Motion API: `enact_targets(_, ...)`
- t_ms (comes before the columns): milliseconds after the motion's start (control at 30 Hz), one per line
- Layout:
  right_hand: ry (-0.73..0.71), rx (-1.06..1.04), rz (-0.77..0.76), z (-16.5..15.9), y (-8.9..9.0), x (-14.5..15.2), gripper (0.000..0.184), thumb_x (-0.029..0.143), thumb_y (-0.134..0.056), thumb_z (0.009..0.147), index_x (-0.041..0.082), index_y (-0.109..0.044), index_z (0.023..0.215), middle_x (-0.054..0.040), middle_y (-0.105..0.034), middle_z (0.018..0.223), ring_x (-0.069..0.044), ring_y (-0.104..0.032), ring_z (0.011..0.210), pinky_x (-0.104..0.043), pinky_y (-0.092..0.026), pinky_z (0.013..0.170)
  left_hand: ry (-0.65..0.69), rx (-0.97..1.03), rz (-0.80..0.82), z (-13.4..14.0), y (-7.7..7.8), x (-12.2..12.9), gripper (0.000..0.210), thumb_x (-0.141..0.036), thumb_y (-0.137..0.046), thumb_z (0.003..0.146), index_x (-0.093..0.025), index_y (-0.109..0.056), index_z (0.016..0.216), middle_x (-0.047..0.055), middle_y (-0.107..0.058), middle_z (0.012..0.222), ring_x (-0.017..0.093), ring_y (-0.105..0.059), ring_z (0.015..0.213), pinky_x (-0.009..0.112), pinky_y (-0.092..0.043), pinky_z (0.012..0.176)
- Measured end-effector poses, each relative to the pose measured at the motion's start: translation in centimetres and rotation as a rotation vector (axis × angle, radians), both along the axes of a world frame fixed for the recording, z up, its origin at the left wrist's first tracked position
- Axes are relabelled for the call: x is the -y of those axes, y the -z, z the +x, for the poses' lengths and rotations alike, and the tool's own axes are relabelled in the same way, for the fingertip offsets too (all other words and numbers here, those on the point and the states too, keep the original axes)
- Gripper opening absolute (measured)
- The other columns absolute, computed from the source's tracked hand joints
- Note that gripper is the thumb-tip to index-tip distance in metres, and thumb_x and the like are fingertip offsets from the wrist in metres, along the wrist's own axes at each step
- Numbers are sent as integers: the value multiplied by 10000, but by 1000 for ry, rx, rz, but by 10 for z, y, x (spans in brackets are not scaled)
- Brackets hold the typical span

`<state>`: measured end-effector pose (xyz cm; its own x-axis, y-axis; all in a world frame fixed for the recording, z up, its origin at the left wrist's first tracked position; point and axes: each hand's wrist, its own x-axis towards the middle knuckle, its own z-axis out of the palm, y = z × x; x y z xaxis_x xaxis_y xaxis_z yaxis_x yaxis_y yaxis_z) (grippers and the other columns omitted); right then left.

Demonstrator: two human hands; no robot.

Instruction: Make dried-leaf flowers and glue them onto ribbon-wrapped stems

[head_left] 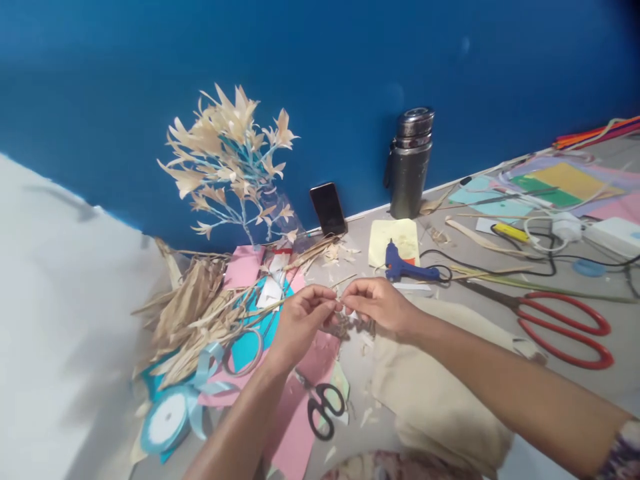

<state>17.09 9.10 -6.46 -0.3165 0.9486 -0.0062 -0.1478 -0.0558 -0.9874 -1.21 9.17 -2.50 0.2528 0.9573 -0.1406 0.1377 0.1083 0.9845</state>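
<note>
My left hand (306, 316) and my right hand (376, 304) meet fingertip to fingertip over the middle of the table. Each is closed in a pinch. Whatever lies between the fingertips is tiny and pale, too small to name. Under the hands, pale scraps (367, 343) are scattered on the table. A beige cloth (430, 373) lies below my right forearm. Nearest beyond my right hand is a blue glue gun (407, 267), resting partly on a yellow paper pad (393, 235). Black-handled scissors (325, 408) lie on pink paper (293, 433) below my left hand.
Cream flowers on blue stems (235, 153) stand at the back left, beside a phone (328, 208). A flask (411, 167) stands by the wall. Dried husks (187, 307) and a blue ribbon spool (166, 419) lie left. Large red-handled scissors (565, 327) and cables (550, 267) lie right.
</note>
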Motion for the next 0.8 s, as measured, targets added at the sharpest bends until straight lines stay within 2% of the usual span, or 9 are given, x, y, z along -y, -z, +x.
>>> enact_targets(100, -59, -168, -146, -2, 3, -1, 324, 443, -759, 776, 129, -684, 750, -18, -662, 673, -52, -420, 464, -202, -264, 445, -74, 172, -61, 5, 18, 6, 226, -269, -781, 741, -148, -656, 886, 34, -714, 722, 118, -624, 583, 221, -474, 559)
enact_targets(200, -84, -241, -240, -4, 4, 0, 351, 456, -803, 731, 125, -688, 736, -24, -667, 670, -35, -394, 439, -195, -217, 423, -132, 322, -97, 13, 29, 12, 225, -264, -800, 726, -155, -667, 872, 17, -697, 691, 109, -614, 581, 210, -471, 553)
enact_targets(367, -100, -307, -307, -6, 3, 3, 306, 381, -846, 690, 115, -705, 745, -29, -669, 633, -25, -376, 425, -192, -198, 422, -218, 415, -128, 22, 24, 19, 237, -238, -843, 636, -150, -674, 777, 6, -668, 639, 111, -597, 572, 200, -450, 522)
enact_targets(533, -93, -280, -366, -8, 3, 5, 341, 360, -886, 619, 130, -709, 799, -16, -673, 639, -26, -397, 417, -184, -183, 419, -228, 391, -9, 20, 16, 23, 187, -235, -830, 655, -147, -668, 687, -9, -618, 647, 97, -565, 549, 207, -431, 515)
enact_targets(633, -105, -233, -341, -8, 5, 5, 349, 387, -877, 633, 136, -673, 765, -5, -658, 633, -27, -403, 421, -187, -180, 425, -201, 423, -8, 19, 18, 24, 198, -249, -828, 663, -140, -662, 668, -9, -601, 694, 95, -572, 552, 210, -423, 511)
enact_targets(800, -102, -113, -242, -10, 7, 8, 320, 418, -803, 712, 140, -647, 741, -13, -660, 650, -43, -409, 453, -199, -229, 450, -163, 498, -107, 19, 26, 23, 213, -267, -819, 686, -144, -646, 712, -8, -612, 660, 94, -567, 566, 201, -424, 538)
